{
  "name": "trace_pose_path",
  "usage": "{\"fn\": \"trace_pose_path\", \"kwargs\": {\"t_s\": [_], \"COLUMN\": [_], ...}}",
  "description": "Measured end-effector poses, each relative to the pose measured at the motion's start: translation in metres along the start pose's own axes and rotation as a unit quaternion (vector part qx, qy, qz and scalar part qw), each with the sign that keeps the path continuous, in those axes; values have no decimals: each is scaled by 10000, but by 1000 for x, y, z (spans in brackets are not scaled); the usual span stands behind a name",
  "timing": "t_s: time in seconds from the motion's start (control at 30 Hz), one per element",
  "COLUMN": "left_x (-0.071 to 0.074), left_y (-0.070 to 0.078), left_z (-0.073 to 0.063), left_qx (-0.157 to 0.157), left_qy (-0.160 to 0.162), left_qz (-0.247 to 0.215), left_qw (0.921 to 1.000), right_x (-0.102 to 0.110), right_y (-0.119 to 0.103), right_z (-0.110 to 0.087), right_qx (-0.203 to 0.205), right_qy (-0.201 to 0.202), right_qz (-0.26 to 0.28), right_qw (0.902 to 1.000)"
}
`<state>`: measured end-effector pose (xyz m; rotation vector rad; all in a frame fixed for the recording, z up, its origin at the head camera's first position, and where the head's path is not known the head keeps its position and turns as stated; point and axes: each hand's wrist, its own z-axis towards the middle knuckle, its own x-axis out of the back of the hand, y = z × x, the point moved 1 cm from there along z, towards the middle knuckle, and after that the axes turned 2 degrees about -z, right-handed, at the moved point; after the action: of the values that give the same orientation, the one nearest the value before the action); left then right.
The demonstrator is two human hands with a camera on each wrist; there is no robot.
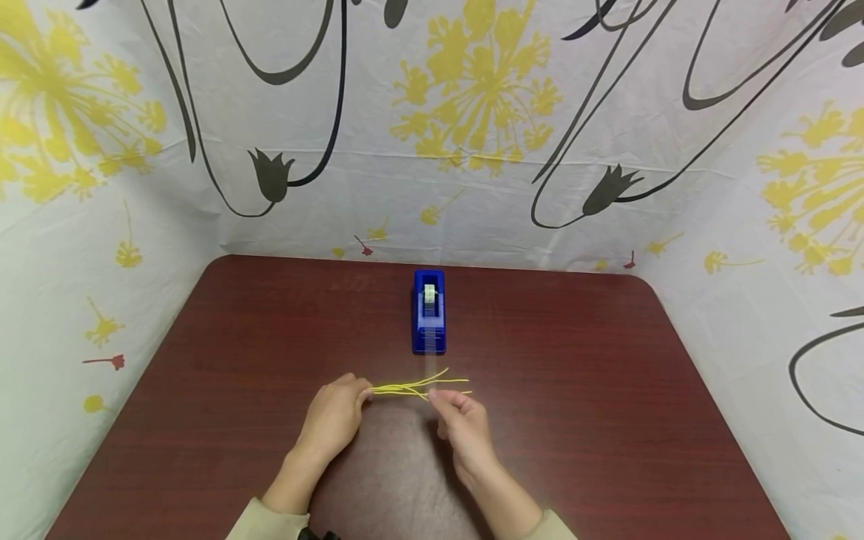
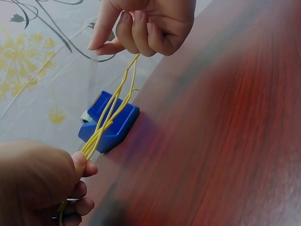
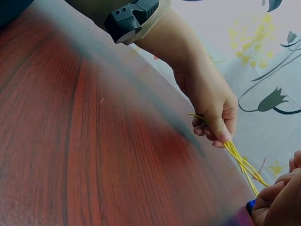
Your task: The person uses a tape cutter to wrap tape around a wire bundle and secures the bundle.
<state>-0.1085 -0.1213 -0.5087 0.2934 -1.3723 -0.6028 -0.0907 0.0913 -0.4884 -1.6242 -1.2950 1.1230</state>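
Observation:
A bundle of thin yellow wires [image 1: 405,388] is gripped near one end by my left hand [image 1: 334,412], thumb and fingers around it. The loose ends fan out to the right, toward my right hand [image 1: 466,431]. Between thumb and forefinger that hand pinches the end of a clear strip of tape [image 1: 430,364]. The strip runs back to a blue tape dispenser [image 1: 420,337] and crosses the wires in the head view. In the left wrist view the wires [image 2: 113,103] pass in front of the dispenser [image 2: 120,125]. A short wire tail [image 3: 195,115] shows behind the left hand in the right wrist view.
The dark red-brown wood table [image 1: 574,390] has rounded far corners. A pale cloth [image 1: 472,217] with yellow and grey flower prints hangs behind it and at both sides. A black device [image 3: 131,19] sits on the left wrist.

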Motion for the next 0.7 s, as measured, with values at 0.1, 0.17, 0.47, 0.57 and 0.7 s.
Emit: {"fn": "trace_pose_path", "kwargs": {"t_s": [0.1,0.17,0.47,0.57,0.7], "left_x": [-2,-3,-9,-11,-12], "left_y": [3,4,11,14,18], "left_z": [1,2,10,12,15], "left_qx": [-27,-84,-343,-396,-433], "left_qy": [2,11,138,132,74], "left_qz": [8,30,85,121,121], "left_qw": [10000,10000,9993,9991,9990], "right_x": [0,0,-1,-1,-1], "right_y": [0,1,1,1,2], "right_z": [0,0,-1,-1,-1], "right_qx": [-13,-41,-30,10,62], "right_qy": [-3,1,-18,-32,-54], "right_qz": [41,57,89,81,71], "right_qw": [10000,10000,10000,10000,9999]}}
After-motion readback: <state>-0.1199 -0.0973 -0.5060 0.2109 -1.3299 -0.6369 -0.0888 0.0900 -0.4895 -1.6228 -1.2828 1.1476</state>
